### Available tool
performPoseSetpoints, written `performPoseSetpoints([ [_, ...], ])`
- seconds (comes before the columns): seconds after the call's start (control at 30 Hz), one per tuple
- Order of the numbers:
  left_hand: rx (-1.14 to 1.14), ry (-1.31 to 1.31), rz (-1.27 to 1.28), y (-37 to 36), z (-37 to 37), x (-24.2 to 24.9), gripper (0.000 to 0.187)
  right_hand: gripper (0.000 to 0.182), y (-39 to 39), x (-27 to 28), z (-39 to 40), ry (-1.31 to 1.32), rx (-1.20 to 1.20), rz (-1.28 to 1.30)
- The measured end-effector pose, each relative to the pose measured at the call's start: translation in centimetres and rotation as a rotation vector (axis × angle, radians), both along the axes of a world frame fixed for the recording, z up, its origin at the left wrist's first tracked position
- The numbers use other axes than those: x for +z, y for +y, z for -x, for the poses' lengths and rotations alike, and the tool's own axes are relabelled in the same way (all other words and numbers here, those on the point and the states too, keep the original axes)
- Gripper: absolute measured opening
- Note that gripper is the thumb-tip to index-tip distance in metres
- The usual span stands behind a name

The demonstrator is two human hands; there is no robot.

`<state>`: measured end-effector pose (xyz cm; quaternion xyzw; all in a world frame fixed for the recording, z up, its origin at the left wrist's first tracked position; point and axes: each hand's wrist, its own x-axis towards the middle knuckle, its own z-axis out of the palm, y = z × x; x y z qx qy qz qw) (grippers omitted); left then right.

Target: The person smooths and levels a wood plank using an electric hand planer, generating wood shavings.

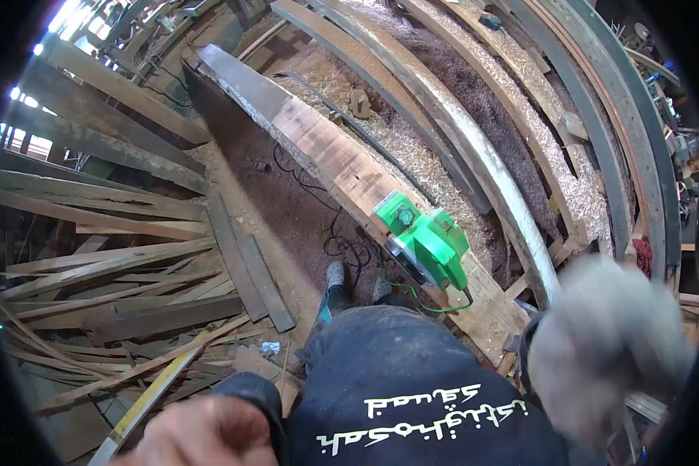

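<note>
— Though blurred, how to describe bare left hand [202, 435]?
— Fingers curled together; cannot tell any grip, nor finger state on blurred grey right hand [613, 349].
— And chunky green plastic-bodied planer [435, 247]?
— Resting on long brown wooden beam [330, 155].

The left hand [202, 435] is blurred and cut off by the near edge. At near right, a pale shape [610, 349] is too blurred to identify. Far right, small objects [687, 147] stay unclear.

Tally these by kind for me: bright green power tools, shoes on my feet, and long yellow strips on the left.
Bright green power tool: 1
Shoes: 2
Long yellow strip: 1
Total: 4
</note>
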<state>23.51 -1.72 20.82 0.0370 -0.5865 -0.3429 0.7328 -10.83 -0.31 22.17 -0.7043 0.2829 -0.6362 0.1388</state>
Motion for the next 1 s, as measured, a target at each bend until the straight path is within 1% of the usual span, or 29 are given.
performPoseSetpoints([
  [0.07,0.437,-0.084,-0.138,-0.4,1.0,-5.2,0.030,0.045,-1.6,-4.4,-0.4,0.069,-0.197,-0.267],
  [0.13,0.389,-0.144,-0.463,-2.8,4.2,-6.7,0.039,0.046,-2.9,-9.7,0.0,0.223,-0.323,-0.633],
  [0.17,0.247,-0.102,-0.534,-3.7,4.0,-10.2,0.049,0.047,-3.0,-13.1,0.5,0.301,-0.356,-0.722],
  [0.2,0.327,-0.168,-0.748,-3.9,4.8,-12.8,0.050,0.051,-2.6,-15.5,0.6,0.395,-0.416,-0.838],
  [0.23,0.275,-0.147,-0.912,-3.8,5.1,-15.9,0.048,0.056,-1.8,-18.7,1.4,0.485,-0.454,-0.977],
  [0.27,0.219,-0.121,-1.074,-3.6,5.4,-19.4,0.047,0.058,-1.1,-21.3,2.0,0.469,-0.402,-1.066],
  [0.3,0.180,-0.151,-1.167,-2.9,5.6,-23.0,0.045,0.056,-0.7,-22.3,1.5,0.441,-0.420,-1.116],
  [0.37,0.089,-0.174,-1.322,-0.2,6.3,-31.0,0.043,0.054,-0.6,-24.1,1.2,0.380,-0.423,-1.124],
  [0.4,0.037,-0.207,-1.361,1.2,6.8,-33.8,0.041,0.054,-0.4,-24.7,1.1,0.385,-0.413,-1.122],
  [0.43,0.003,-0.289,-1.384,2.3,7.3,-35.8,0.040,0.050,-0.5,-25.2,1.3,0.284,-0.392,-1.197],
  [0.47,-0.023,-0.309,-1.403,3.5,8.0,-37.3,0.039,0.046,-0.8,-25.5,1.5,0.183,-0.370,-1.268],
  [0.5,-0.051,-0.332,-1.424,3.7,8.5,-37.0,0.039,0.046,-1.2,-25.6,1.9,0.188,-0.362,-1.263],
  [0.57,-0.060,-0.407,-1.449,4.0,8.7,-36.3,0.038,0.038,-1.4,-25.0,2.3,0.296,-0.368,-1.439],
  [0.6,-0.061,-0.428,-1.415,3.8,8.5,-36.4,0.038,0.034,-1.3,-23.8,1.9,0.233,-0.389,-1.375],
  [0.63,-0.046,-0.419,-1.404,3.5,8.1,-36.6,0.038,0.033,-0.9,-22.9,2.4,0.192,-0.403,-1.478],
  [0.7,0.047,-0.418,-1.379,3.4,6.5,-37.1,0.038,0.035,0.8,-22.3,4.1,0.218,-0.413,-1.486],
  [0.73,0.075,-0.361,-1.387,3.2,5.6,-37.9,0.037,0.035,1.9,-22.9,5.3,0.215,-0.410,-1.483],
  [0.77,0.103,-0.300,-1.406,3.0,4.7,-38.6,0.037,0.037,3.1,-23.7,6.6,0.327,-0.452,-1.444],
  [0.8,0.136,-0.312,-1.411,2.7,3.7,-39.2,0.037,0.040,3.8,-24.3,7.3,0.436,-0.494,-1.400],
  [0.83,0.171,-0.324,-1.413,2.2,2.7,-39.6,0.037,0.040,4.3,-24.5,7.4,0.428,-0.492,-1.393],
  [0.9,0.188,-0.372,-1.409,1.3,1.6,-39.7,0.037,0.045,4.7,-24.7,7.5,0.631,-0.575,-1.318],
  [0.97,0.195,-0.386,-1.425,0.2,0.9,-39.0,0.038,0.045,4.6,-24.2,7.5,0.594,-0.590,-1.328],
  [1.0,0.189,-0.383,-1.394,-0.2,0.8,-39.1,0.038,0.045,4.9,-24.6,7.9,0.626,-0.608,-1.313],
])
